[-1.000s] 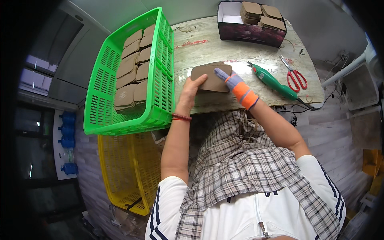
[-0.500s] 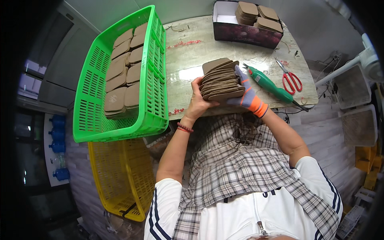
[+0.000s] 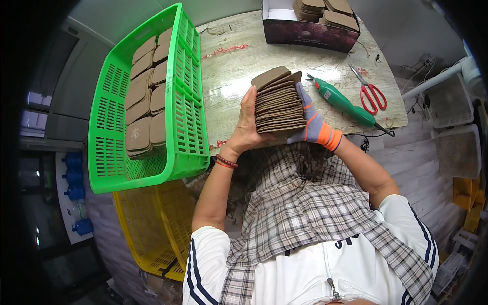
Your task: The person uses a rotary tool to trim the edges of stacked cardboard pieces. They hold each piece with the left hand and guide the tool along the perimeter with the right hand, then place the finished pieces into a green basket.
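The bare left hand [image 3: 247, 127] and the gloved right hand [image 3: 311, 122] are squeezing a stack of brown pads [image 3: 278, 101] between them, fingers wrapping its sides, just above the near edge of the table [image 3: 229, 76]. To the right, a green tool [image 3: 344, 103] and red scissors [image 3: 371, 93] are lying. To the left, a green basket [image 3: 183, 101] is holding more pads. Far back, a dark box [image 3: 305, 33] is sitting.

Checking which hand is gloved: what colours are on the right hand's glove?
The glove on the right hand is grey with orange stripes and an orange cuff, seen best in the head view.
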### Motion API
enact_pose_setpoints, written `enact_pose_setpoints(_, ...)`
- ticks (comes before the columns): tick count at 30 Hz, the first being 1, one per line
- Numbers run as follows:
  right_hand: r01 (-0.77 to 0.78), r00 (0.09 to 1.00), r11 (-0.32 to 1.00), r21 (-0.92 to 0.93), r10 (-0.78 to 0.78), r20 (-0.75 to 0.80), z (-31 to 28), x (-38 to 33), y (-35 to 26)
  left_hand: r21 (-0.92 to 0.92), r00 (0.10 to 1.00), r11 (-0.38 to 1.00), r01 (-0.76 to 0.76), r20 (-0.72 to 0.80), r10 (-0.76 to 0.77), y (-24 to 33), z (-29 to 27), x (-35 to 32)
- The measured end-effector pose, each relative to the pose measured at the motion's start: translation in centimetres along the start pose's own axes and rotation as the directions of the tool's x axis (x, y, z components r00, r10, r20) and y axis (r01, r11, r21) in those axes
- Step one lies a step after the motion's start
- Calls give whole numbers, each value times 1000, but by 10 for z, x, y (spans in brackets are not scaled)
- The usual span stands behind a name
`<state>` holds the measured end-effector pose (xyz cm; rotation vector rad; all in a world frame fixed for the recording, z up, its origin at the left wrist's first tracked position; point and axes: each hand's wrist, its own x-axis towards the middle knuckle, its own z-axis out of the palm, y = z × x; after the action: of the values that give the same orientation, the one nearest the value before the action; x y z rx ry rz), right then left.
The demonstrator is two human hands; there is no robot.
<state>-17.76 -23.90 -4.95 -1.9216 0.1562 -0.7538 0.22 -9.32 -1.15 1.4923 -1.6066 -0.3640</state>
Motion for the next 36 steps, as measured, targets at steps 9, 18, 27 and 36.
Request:
enact_pose_setpoints(9, -61, 998, 993, 97, 63, -14, -5, 7, -9, -57, 999, 998, 38, 35, -36, -3, -2, 7)
enact_pose_setpoints(18, 42, 998, 963, -265, -52, -27, -11, 15, 0, -84, 995, 992, 92, 56, -88, -10, -2, 9)
enact_pose_setpoints(27, 138, 943, 862, 487, 36, -330, -30, 17, 32, -167, 980, 968, 186, 101, -171, -5, -5, 5)
enact_pose_setpoints(36, -48, 985, 940, 337, 101, -142, -8, 56, 42, 47, 997, 997, 63, 39, -64, 6, -10, 10)
